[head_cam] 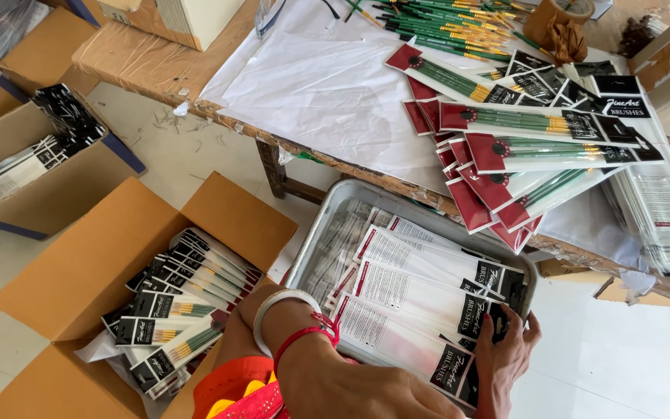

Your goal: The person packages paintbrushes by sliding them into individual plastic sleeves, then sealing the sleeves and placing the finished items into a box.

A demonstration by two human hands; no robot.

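Below, right hand (505, 353) on brush packets (420, 299) in metal tray (327, 225).

Bright, soft daylight over the whole work area; the picture is mostly sharp.

The big white paper sheet (327, 93) on the table is almost washed out, and the clear plastic sleeves (664, 209) at the right shine with pale glare. Shadows are weak, darkest under the long wooden table (157, 74). The wrist with the red thread and silver bangle (296, 326), close to the camera, looks slightly soft, and the straight lines bend a little near the edges.
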